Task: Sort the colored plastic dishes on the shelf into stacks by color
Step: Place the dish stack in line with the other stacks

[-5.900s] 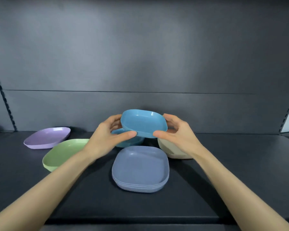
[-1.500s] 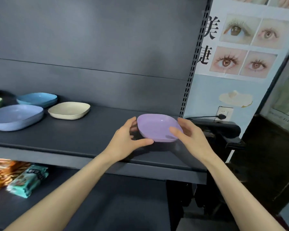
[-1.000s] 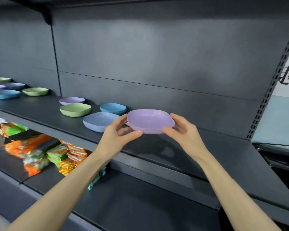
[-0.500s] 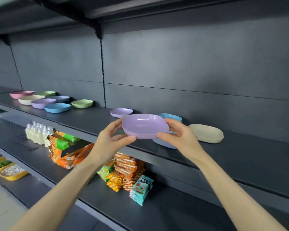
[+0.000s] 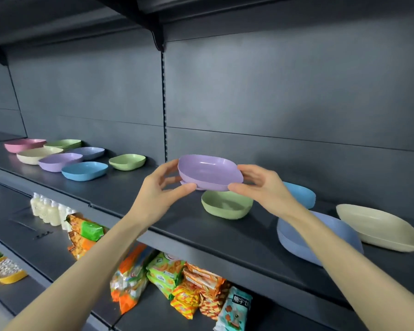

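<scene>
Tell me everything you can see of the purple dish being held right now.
The purple dish is a shallow rounded-square bowl of smooth plastic, empty, open side up, slightly tilted. The left hand and right hand pinch its opposite rims, holding it above the shelf. A second purple rim peeks out beneath it; whether they touch is unclear.

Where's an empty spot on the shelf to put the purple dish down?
Bare shelf for the purple dish lies between the left blue dish and the green bowl, and in front of that bowl up to the periwinkle dish. The far-left cluster is crowded; so is the right end by the cream dish.
</scene>
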